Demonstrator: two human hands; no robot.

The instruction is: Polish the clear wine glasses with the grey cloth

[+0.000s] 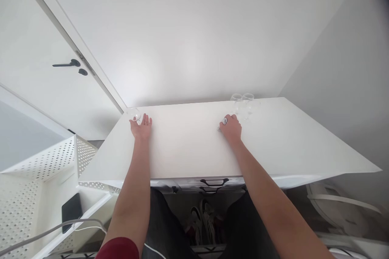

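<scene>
My left hand point(141, 128) is at the far left of the white cabinet top point(188, 141), palm turned up and fingers spread. Right by its fingertips stands a clear stemmed glass point(133, 113); whether the fingers touch it I cannot tell. My right hand point(231, 128) is closed around a crumpled grey-white cloth point(224, 121), low on the surface right of centre. Just behind that hand, two more clear stemmed glasses, a left one point(236, 98) and a right one point(248, 97), stand side by side near the back edge.
A white wall rises behind the cabinet. To the left are a door with a black handle point(67, 64) and a perforated white shelf unit holding a black flat object point(71, 212). Dark drawer handles point(214, 182) stick out at the front, above my legs.
</scene>
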